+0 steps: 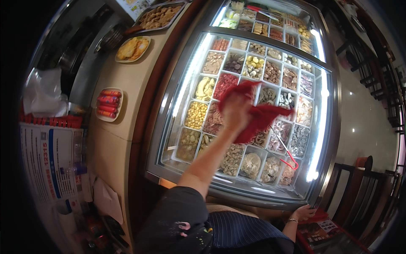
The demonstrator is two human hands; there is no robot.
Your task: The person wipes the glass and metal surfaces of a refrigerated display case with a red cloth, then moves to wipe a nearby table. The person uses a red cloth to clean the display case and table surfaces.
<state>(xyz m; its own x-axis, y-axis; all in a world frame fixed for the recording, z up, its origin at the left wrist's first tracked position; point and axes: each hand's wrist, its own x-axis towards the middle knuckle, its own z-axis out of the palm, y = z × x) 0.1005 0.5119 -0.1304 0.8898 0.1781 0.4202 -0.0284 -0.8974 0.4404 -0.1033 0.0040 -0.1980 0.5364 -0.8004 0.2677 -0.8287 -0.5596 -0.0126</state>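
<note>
My left hand (235, 113) is closed on a bunched red cloth (258, 120), stretched out over the middle of a glass-topped display case (325, 165). The hand is slightly blurred. Loose parts of the cloth spread to its right and hide some of the trays below. Inside the case stand rows of clear bins with food: yellow corn (196, 115), red meat (226, 85), sliced pale items and bagged pieces. Red-handled tongs (290, 163) lie over the bins at the near right. My right hand (303, 213) rests at the case's near right edge, fingers stretched out, holding nothing visible.
On the counter (116, 144) at left are a plate of red-wrapped sausages (109, 104), a plate of fried food (133, 49) and a large tray of brown pieces (160, 17). A red printed box (325, 230) sits near my right hand. Dark benches (372, 80) stand at right.
</note>
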